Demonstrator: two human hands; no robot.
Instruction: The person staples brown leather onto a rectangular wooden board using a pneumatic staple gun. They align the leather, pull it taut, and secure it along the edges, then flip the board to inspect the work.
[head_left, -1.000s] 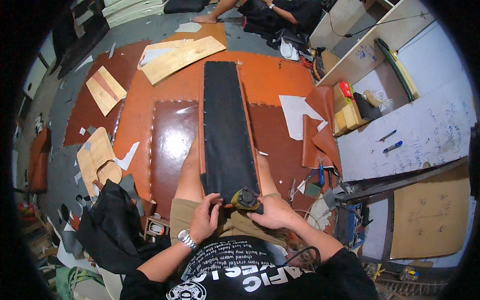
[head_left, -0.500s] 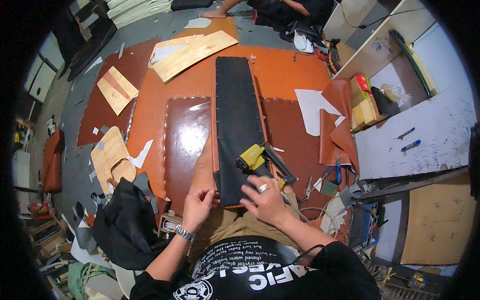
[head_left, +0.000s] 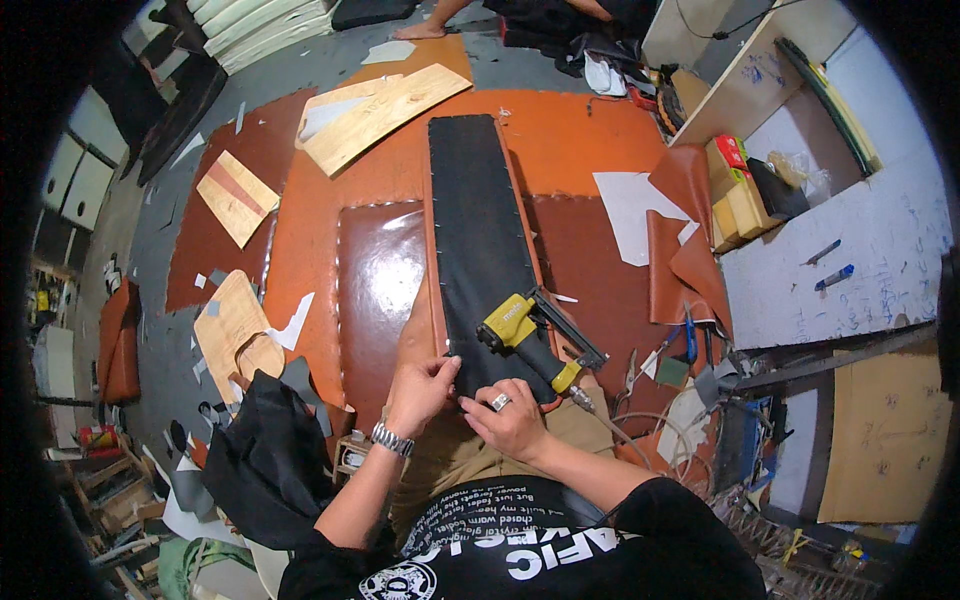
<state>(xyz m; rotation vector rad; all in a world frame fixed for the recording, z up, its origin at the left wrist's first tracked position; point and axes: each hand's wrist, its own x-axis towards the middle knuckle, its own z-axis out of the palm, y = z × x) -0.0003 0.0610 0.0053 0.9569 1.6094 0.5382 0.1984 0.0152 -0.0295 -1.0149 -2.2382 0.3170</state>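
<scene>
A long panel with brown leather sides and a black fabric backing (head_left: 475, 210) lies across my lap, its near end toward me. Shiny staples dot the fabric's edges. At the near left edge, my left hand (head_left: 420, 392) is pinched on a bit of the black fabric. My right hand (head_left: 508, 418) is curled at the near end, thumb and forefinger together at the fabric's edge; the fingers partly hide what they grip. Just beyond it, a yellow and black staple gun (head_left: 535, 335) rests on the panel, joined to an air hose (head_left: 625, 435).
Cut wooden boards (head_left: 390, 118) and paper scraps lie on the orange and brown floor covering. Black cloth (head_left: 265, 460) is heaped at my left. Brown leather pieces (head_left: 685, 255), pliers and scissors lie right, beside a white bench (head_left: 830, 270). Another person's foot (head_left: 420, 32) shows at the far edge.
My left hand has moved up along the panel's left edge. My right hand has come down beside it from near the staple gun, its fingers now closed together.
</scene>
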